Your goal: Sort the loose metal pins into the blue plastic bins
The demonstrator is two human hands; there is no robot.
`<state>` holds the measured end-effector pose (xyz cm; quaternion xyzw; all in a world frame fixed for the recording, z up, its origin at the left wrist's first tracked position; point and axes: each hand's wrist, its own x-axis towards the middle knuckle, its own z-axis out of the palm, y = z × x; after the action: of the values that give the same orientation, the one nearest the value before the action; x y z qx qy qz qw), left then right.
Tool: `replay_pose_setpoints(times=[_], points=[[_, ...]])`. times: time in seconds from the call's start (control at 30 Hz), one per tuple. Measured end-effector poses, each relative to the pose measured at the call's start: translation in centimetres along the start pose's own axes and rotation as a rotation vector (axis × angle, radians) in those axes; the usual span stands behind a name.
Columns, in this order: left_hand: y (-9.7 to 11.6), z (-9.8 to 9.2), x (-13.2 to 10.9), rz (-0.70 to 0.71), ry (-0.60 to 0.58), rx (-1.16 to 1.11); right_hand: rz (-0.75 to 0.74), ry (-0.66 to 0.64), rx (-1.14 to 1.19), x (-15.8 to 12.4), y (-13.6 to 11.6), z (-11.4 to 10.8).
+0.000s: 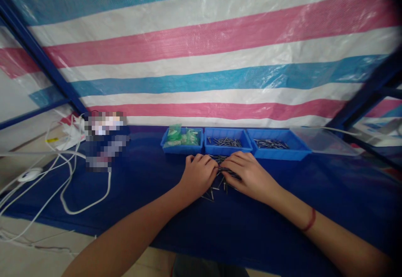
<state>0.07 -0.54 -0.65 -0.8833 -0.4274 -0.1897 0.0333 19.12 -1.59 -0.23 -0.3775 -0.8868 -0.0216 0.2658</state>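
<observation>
A loose pile of small metal pins (216, 187) lies on the dark blue cloth (150, 201) in front of me. My left hand (197, 174) and my right hand (248, 174) rest knuckles-up over the pile, fingers curled inward and meeting above it. Both seem to pinch pins between the fingertips, but the fingers hide exactly what they grip. Right behind the hands stand three blue trays. The left tray (182, 148) holds green parts. The middle tray (228, 148) and the right tray (276, 154) hold more metal pins.
A striped pink, blue and white tarp (201, 59) hangs behind the table. White cables (65, 185) and a white switch (29, 174) lie at the left edge. A clear plastic bag (323, 141) sits beside the right tray. Blue frame bars (40, 55) flank both sides.
</observation>
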Motion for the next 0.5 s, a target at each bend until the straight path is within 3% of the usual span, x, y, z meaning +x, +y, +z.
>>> replay_pose_setpoints(times=[0.27, 0.5], points=[[0.28, -0.81, 0.23, 0.044, 0.027, -0.192, 0.072, -0.023, 0.069, -0.10, 0.21, 0.33], [0.02, -1.05, 0.29, 0.020, 0.157, -0.367, 0.103, 0.000, 0.145, -0.03, -0.19, -0.08]])
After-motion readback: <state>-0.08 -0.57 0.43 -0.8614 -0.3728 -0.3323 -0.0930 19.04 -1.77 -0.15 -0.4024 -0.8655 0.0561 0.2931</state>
